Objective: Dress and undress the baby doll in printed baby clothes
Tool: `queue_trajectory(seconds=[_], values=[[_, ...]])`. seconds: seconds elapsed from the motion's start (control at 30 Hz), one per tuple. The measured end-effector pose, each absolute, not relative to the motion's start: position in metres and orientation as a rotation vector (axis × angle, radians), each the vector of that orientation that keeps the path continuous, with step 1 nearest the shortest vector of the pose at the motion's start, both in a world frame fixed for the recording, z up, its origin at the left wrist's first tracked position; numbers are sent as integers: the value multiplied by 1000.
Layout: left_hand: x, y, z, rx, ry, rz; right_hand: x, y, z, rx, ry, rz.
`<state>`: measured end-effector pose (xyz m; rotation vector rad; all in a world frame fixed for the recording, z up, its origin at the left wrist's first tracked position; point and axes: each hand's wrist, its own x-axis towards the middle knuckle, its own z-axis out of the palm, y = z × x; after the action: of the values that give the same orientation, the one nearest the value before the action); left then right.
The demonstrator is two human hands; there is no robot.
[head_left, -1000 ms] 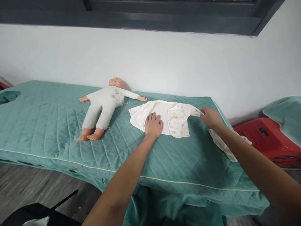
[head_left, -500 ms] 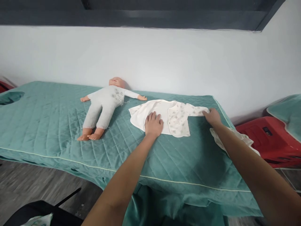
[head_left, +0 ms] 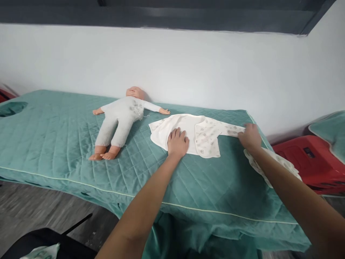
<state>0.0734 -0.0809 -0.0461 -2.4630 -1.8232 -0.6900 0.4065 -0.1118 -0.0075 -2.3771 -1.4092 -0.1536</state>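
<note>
- Shirt (head_left: 207, 138), white and with small print, is lying on the green quilted bed (head_left: 67, 144), to the right of a doll (head_left: 124, 112) and near to its outstretched arm.
- Left hand (head_left: 178, 142) is placed flat on the plain middle part of the shirt; its fingers are a little apart, and they seem to press the fabric rather than grip it.
- Right hand (head_left: 250, 137) is at the end of the printed sleeve (head_left: 231, 129); its fingers look closed on the cuff, although the hand is blurred and its exact grip I cannot confirm.
- Done, as I judge: this sleeve is drawn out long to the side, and the printed front panel beside it lies quite flat.
- Left, as I judge: the part nearer the doll is less orderly. A plain layer is curved over it, and only a printed corner comes out there. Whether the other sleeve is underneath, I cannot tell.
- Doll lies on its back in a pale body suit, with no hand touching it.
- Another white cloth (head_left: 287, 163) lies loosely near the bed's end, partly hidden by the right forearm; it looks not yet arranged.
</note>
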Motion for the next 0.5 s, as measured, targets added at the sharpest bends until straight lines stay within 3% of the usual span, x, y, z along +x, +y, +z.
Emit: queue_trajectory(seconds=[0.13, 0.2, 0.5], values=[[73, -81, -46, -2471, -1815, -706, 326, -103, -1, -2115, -1758, -72], [73, -81, -46, -2476, -1824, -720, 283, -96, 0, -1950, -1931, 115], [72, -81, -43, -2506, -1839, -736, 220, -48, -11, -2143, -1665, 449]])
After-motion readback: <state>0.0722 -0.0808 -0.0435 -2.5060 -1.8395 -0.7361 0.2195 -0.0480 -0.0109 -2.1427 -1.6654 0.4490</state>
